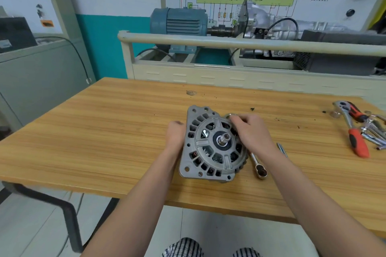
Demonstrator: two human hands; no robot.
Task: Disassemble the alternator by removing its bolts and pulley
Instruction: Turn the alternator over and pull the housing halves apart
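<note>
Grey alternator [211, 144]: we steady its left rim with the left hand [175, 135] while right-hand fingers [237, 120] pinch its top-edge bolt, turning squarely.

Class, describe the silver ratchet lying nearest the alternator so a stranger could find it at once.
Start at the wooden table and find the grey alternator between the person's hands. Just to its right, partly under the right forearm, lies the silver ratchet. Unlike the red-handled tools at the table's far right, it is bare metal.
</note>
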